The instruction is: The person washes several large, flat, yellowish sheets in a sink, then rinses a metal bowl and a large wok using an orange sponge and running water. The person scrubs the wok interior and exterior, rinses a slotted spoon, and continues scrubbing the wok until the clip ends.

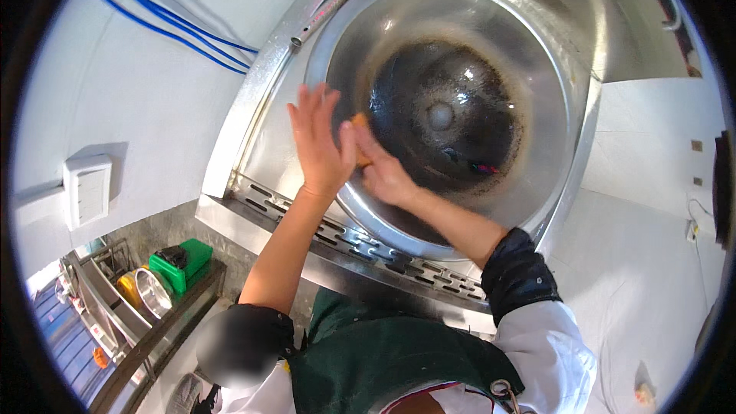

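Observation:
A large round wok (552, 144) of metal is set into a stainless-steel stove, its bowl blackened and wet at the bottom with a brownish ring around. Over the wok's left rim, my right hand (391, 178) grips a small orange piece (361, 152), perhaps a sponge or cloth; blur and my fingers hide most of it. My left hand (322, 146) is raised right beside it, fingers extended and slightly apart. Its thumb is close to the fingers of my right hand; whether they touch, I cannot tell. The left palm appears to hold nothing.
A slotted steel drain strip (328, 236) runs along the stove's front edge. Blue cables (172, 20) hang on the left wall near a white box (87, 190). Lower left, a green bin (198, 261) and a steel bowl (154, 292) stand by a railing (155, 336).

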A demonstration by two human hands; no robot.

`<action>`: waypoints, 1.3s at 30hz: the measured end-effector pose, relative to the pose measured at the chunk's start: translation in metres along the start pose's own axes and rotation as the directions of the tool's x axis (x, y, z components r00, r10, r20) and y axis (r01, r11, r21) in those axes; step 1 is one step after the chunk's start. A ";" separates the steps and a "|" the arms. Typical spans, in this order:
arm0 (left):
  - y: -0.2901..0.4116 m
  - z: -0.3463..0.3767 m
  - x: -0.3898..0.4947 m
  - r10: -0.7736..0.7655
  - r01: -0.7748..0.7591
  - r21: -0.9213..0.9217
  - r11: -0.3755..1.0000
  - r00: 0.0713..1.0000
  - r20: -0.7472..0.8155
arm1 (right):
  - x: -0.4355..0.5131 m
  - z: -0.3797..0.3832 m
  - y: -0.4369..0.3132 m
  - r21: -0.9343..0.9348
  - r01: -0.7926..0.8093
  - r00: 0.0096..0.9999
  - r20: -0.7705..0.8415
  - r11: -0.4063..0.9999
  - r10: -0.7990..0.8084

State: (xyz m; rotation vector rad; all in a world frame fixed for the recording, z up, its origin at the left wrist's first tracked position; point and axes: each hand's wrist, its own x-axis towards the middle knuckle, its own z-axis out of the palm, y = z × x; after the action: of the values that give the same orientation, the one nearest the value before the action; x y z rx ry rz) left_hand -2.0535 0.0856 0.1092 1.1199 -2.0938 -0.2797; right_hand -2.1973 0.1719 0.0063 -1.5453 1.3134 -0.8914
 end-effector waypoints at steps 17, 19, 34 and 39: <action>-0.039 -0.129 0.053 -0.207 0.535 -0.842 0.067 0.833 0.513 | 0.095 0.051 -0.194 0.978 -0.207 0.976 0.206 0.009 0.075; -0.052 -0.137 0.050 -0.067 0.583 -0.766 0.269 0.805 0.589 | 0.086 0.053 -0.184 0.949 -0.290 0.948 0.302 0.121 -0.097; -0.100 -0.090 0.015 -0.549 0.688 -0.466 0.556 0.725 0.416 | 0.126 0.108 -0.135 0.020 -0.399 0.916 0.064 0.917 0.397; -0.139 -0.044 -0.010 -0.658 0.636 -0.283 0.718 0.752 0.023 | 0.125 0.130 -0.124 -0.368 -0.266 0.963 -0.139 0.891 0.230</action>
State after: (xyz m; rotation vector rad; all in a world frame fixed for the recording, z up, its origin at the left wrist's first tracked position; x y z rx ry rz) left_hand -1.9314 0.0168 0.0661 1.6291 -1.4528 -0.8224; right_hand -2.0133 0.0769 0.0755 -1.5909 1.7905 -0.5674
